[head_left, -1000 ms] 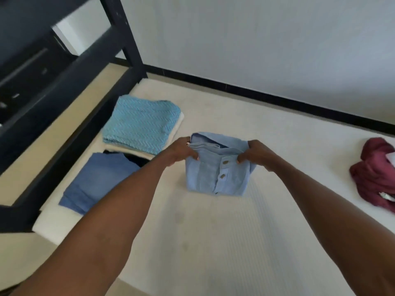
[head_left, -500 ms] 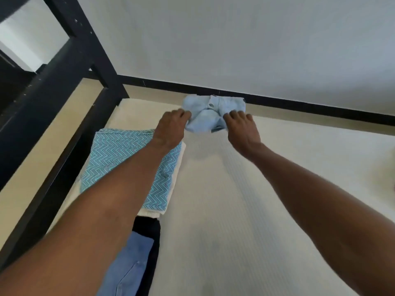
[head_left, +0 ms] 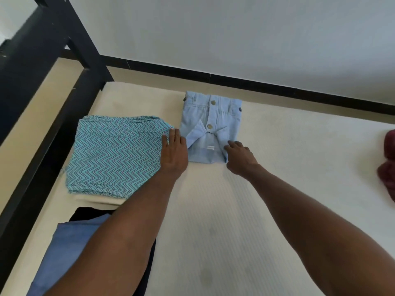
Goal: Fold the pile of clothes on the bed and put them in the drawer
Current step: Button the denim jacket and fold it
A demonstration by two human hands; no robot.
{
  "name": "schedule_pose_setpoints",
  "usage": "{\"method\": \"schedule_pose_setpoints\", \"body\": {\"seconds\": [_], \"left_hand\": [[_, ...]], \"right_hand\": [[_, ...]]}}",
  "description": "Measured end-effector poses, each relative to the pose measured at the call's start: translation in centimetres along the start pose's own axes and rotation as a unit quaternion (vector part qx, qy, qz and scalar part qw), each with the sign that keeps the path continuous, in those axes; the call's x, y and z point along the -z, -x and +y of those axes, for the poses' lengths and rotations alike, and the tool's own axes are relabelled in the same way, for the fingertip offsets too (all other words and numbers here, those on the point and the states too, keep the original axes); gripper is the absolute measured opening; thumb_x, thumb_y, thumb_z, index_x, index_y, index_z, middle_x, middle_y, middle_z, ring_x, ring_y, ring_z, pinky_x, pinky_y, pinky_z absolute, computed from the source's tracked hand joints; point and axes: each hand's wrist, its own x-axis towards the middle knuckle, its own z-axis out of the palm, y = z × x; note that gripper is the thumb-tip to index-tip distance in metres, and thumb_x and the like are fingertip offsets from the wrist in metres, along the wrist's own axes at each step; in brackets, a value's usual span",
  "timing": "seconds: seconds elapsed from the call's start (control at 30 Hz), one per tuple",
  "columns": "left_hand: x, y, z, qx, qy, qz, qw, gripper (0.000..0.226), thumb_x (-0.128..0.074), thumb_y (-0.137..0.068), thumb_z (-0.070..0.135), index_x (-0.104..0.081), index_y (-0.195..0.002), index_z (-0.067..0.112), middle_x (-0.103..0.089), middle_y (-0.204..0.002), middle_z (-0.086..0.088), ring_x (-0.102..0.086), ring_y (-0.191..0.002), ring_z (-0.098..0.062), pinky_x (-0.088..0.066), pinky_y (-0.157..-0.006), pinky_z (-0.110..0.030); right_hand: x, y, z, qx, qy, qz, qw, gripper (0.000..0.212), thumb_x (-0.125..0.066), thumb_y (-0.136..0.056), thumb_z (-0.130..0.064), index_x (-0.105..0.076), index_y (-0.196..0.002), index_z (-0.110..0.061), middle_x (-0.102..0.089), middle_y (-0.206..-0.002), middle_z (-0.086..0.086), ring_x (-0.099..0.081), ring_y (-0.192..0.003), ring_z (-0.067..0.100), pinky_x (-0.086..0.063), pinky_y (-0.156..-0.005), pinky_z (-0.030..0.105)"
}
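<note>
A folded light blue garment with metal buttons (head_left: 210, 127) lies flat on the cream mattress (head_left: 213, 221), near the far edge. My left hand (head_left: 174, 152) lies flat with straight fingers between it and a folded teal zigzag cloth (head_left: 115, 154), touching that cloth's right edge. My right hand (head_left: 240, 158) rests with loosely bent fingers on the light blue garment's near right corner. A folded blue denim piece (head_left: 70, 248) lies on something black at the near left, partly hidden by my left arm.
A crumpled maroon garment (head_left: 388, 165) lies at the right edge of the mattress. A black bed frame (head_left: 34, 67) runs along the left side. A grey wall with a black skirting strip (head_left: 235, 79) stands behind the bed.
The light blue garment, held up in both hands before, now lies on the mattress beside the zigzag cloth. Both hands have let go of it and drawn back.
</note>
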Motion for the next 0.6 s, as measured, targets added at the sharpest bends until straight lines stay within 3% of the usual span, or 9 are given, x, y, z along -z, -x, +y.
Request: {"method": "schedule_pose_setpoints", "body": {"seconds": [0.1, 0.27, 0.43, 0.6], "left_hand": [[0.8, 1.9, 0.9, -0.033, 0.030, 0.030, 0.999, 0.047, -0.054, -0.086, 0.013, -0.050, -0.132, 0.005, -0.035, -0.154, -0.020, -0.027, -0.146, -0.036, -0.023, -0.117, -0.053], [3.6, 7.8, 2.5, -0.062, 0.032, 0.005, 0.998, 0.051, -0.073, -0.066, 0.015, -0.061, -0.115, 0.006, -0.055, -0.133, -0.018, -0.049, -0.128, -0.035, -0.039, -0.107, -0.049], [8.9, 16.2, 5.3, -0.058, 0.040, -0.048, 0.996, 0.055, -0.063, -0.082, 0.022, -0.047, -0.132, 0.006, -0.041, -0.145, -0.015, -0.035, -0.136, -0.031, -0.024, -0.115, -0.045], [18.0, 29.6, 11.6, -0.049, 0.070, -0.086, 0.993, 0.038, -0.052, -0.087, 0.014, -0.050, -0.125, 0.009, -0.050, -0.129, -0.009, -0.044, -0.123, -0.028, -0.035, -0.102, -0.039]], "right_hand": [[0.2, 2.7, -0.9, -0.023, -0.028, 0.072, 0.997, 0.035, -0.055, -0.085, -0.003, -0.053, -0.120, -0.003, -0.050, -0.130, 0.014, -0.045, -0.121, 0.034, -0.038, -0.096, 0.042], [0.0, 9.9, -0.7, -0.044, -0.073, 0.085, 0.993, 0.031, -0.049, -0.080, 0.003, -0.055, -0.110, -0.003, -0.056, -0.119, 0.013, -0.050, -0.113, 0.035, -0.038, -0.091, 0.039], [1.6, 19.9, -0.6, -0.088, -0.109, 0.075, 0.987, 0.047, -0.050, -0.082, 0.002, -0.054, -0.129, -0.002, -0.055, -0.133, 0.014, -0.048, -0.123, 0.033, -0.036, -0.099, 0.038], [5.6, 35.8, 0.8, -0.086, -0.113, 0.081, 0.986, 0.043, -0.047, -0.083, 0.002, -0.058, -0.124, -0.001, -0.058, -0.129, 0.014, -0.049, -0.120, 0.033, -0.037, -0.100, 0.039]]}}
